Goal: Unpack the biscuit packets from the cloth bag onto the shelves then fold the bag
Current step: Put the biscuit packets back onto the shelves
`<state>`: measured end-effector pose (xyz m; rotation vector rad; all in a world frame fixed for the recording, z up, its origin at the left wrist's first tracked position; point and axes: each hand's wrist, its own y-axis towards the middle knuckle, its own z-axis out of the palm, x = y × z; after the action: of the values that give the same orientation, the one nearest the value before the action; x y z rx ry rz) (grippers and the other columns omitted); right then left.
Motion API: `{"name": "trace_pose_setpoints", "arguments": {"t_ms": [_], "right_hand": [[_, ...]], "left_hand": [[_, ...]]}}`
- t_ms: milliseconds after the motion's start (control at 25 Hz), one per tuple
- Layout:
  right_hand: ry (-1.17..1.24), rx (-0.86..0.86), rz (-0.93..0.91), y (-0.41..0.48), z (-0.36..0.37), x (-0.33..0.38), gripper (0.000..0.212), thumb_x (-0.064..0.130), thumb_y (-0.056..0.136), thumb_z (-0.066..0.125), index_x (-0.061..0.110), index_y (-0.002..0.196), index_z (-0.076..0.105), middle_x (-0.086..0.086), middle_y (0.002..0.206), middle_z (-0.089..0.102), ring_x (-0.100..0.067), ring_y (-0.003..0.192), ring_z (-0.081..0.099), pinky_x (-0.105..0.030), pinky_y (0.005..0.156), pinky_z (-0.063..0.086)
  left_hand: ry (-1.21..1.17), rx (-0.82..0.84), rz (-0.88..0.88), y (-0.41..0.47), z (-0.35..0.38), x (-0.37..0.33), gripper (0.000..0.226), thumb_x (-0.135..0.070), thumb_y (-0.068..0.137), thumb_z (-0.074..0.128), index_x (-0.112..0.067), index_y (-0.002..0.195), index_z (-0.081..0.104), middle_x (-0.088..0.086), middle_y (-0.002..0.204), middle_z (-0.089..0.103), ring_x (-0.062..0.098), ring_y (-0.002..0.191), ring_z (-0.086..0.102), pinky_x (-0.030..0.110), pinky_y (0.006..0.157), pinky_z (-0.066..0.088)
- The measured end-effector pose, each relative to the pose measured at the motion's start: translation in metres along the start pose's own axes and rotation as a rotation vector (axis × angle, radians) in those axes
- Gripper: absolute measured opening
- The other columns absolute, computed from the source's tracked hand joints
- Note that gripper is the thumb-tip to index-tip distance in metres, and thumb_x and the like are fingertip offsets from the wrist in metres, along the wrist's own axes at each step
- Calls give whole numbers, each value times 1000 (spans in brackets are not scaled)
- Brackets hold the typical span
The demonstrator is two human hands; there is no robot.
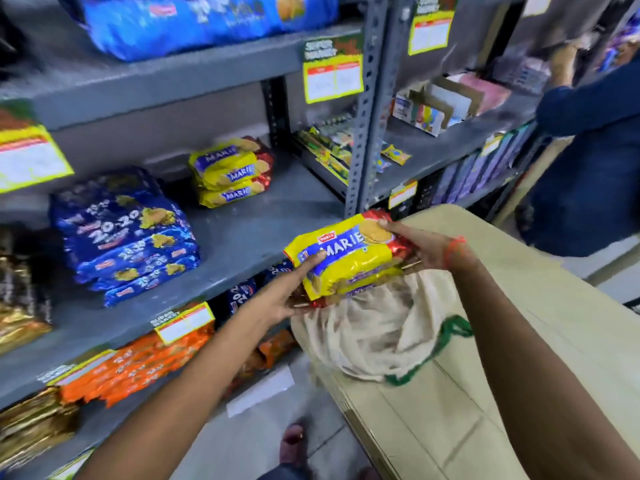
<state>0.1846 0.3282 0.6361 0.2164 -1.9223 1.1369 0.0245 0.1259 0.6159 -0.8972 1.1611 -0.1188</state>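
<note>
A stack of yellow Marie biscuit packets is held between both hands, just above the mouth of the cream cloth bag with green handles. My left hand grips the stack's left end from below. My right hand holds its right, red end. The bag lies crumpled on a large cardboard box. On the grey middle shelf to the left sit three more Marie packets and a pile of blue 20-20 packets.
The shelf below holds orange packets and gold ones. The top shelf carries large blue packs. A second rack stands at right with small boxes. Another person in blue stands at far right. My foot is on the floor.
</note>
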Motion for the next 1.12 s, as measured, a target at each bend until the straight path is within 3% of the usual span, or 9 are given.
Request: {"name": "trace_pose_setpoints", "arguments": {"t_ms": [120,280,360,480,680,800,920,1040,1120], "right_hand": [[98,-55,-94,32,59,47,67,71,62,65,17,101,65,-8,93,71,-23,87,66,-38,86,55],[221,-146,-162,80,114,88,105,74,42,71,6,120,56,-11,108,68,-24,89,63,-30,64,54],[210,-171,-184,98,127,99,94,72,47,72,7,112,54,-11,102,63,-26,84,59,-30,60,50],[157,-201,-248,126,145,117,66,59,60,74,0,83,59,-13,74,65,-29,67,64,-45,72,56],[-32,-265,-274,156,150,133,67,76,46,70,13,65,55,-16,78,69,-29,83,66,-40,82,55],[-35,-324,-294,144,152,133,50,63,69,66,22,56,41,-3,61,59,-19,64,59,-25,59,51],[-28,-379,-298,144,144,130,47,53,78,64,19,55,41,-1,52,50,-11,46,49,-23,45,40],[16,-352,-255,143,142,131,52,59,72,65,9,84,58,-9,78,58,-26,75,62,-35,71,56],[59,-282,-175,137,144,131,56,60,70,64,10,91,53,-11,89,60,-31,89,63,-48,82,56]], "left_hand": [[-83,-121,60,2,-54,-24,32,-53,75,67,-23,86,62,2,85,70,17,81,65,33,72,55],[-106,-199,89,16,-105,-55,49,-54,71,70,-19,105,62,4,92,69,22,95,66,39,85,55],[-108,-221,76,26,-115,-68,58,-55,70,71,-18,111,57,3,91,66,23,97,64,40,89,54],[-139,-257,83,40,-124,-90,48,-60,73,65,-20,99,56,4,89,63,19,84,62,37,81,54],[-68,-319,15,71,-131,-103,80,-76,66,55,-25,127,49,8,135,50,26,119,50,37,88,51],[-78,-350,30,74,-129,-105,85,-76,67,55,-23,132,45,6,134,50,26,119,51,38,88,50],[-111,-353,92,86,-129,-110,87,-75,59,64,-27,130,48,4,126,59,24,104,61,33,73,54],[-131,-365,91,111,-132,-106,98,-80,34,68,-34,120,54,3,119,66,27,100,66,47,83,57],[-163,-368,104,108,-132,-103,94,-77,35,70,-36,117,55,3,116,68,28,98,68,52,85,55]]}}
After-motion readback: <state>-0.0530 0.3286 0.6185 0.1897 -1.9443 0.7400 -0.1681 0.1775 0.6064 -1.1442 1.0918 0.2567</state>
